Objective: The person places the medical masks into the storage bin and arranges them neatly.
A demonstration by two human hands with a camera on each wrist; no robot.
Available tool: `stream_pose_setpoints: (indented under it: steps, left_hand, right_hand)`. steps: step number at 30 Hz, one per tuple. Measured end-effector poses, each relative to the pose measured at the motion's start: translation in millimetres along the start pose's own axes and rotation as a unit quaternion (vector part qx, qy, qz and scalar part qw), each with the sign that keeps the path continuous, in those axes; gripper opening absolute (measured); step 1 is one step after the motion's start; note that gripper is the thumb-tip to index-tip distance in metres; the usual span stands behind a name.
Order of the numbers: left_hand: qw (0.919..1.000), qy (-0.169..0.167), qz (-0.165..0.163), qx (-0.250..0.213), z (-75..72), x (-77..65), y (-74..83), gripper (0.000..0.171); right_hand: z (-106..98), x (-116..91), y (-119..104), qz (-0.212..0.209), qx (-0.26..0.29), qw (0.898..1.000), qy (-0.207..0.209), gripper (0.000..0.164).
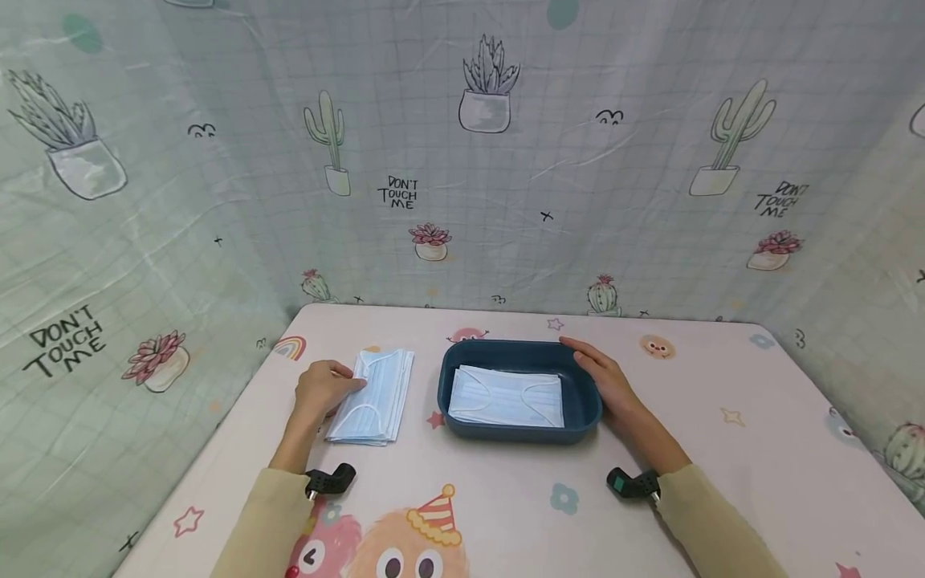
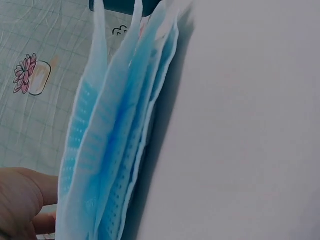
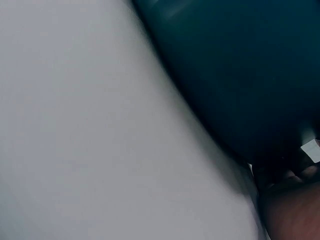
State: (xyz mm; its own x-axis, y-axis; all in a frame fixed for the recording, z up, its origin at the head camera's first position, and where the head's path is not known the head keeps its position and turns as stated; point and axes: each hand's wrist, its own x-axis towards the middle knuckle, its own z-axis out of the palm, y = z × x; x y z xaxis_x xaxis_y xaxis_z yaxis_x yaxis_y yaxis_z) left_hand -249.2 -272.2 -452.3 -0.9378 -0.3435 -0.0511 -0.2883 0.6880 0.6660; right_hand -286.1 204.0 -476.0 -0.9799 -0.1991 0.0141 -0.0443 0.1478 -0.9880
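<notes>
My left hand [image 1: 321, 392] is at the left side of a stack of light-blue disposable face masks [image 1: 381, 401], pinching its edge with the thumb on top. In the left wrist view the mask layers [image 2: 120, 125] spread slightly apart, and the fingertips are hidden behind them. My right hand [image 1: 609, 381] holds the right end of a dark blue plastic box [image 1: 513, 434] by its rim, near the far corner. Inside the box lies another stack of face masks [image 1: 506, 397], flat, white ear loops on top. The right wrist view shows the box's dark wall [image 3: 240, 75] close up.
Both stand on a pale pink table cover [image 1: 506, 498] printed with cartoon figures. A printed curtain [image 1: 484, 201] with cactus drawings hangs behind the table and at its sides. Each wrist wears a small black camera [image 1: 331, 479].
</notes>
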Motion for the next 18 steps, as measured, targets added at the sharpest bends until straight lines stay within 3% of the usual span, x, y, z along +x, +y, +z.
stream_pose_setpoints:
  steps: [4,11,18]
  left_hand:
    - [1.0,0.002,0.007,0.006,0.4,-0.6,1.0,0.032]
    - [0.9998,-0.011,-0.015,-0.011,0.7,-0.2,0.8,0.034]
    - [0.9996,-0.014,-0.012,0.019,-1.1,-0.5,1.1,0.03]
  right_hand:
    - [0.1,0.0,-0.9,0.004,-0.004,1.0,0.001,0.047]
    - [0.3,-0.3,-0.4,0.001,0.0,1.0,-0.004,0.048]
    - [0.0,-0.3,-0.5,0.0,0.002,1.0,-0.004,0.048]
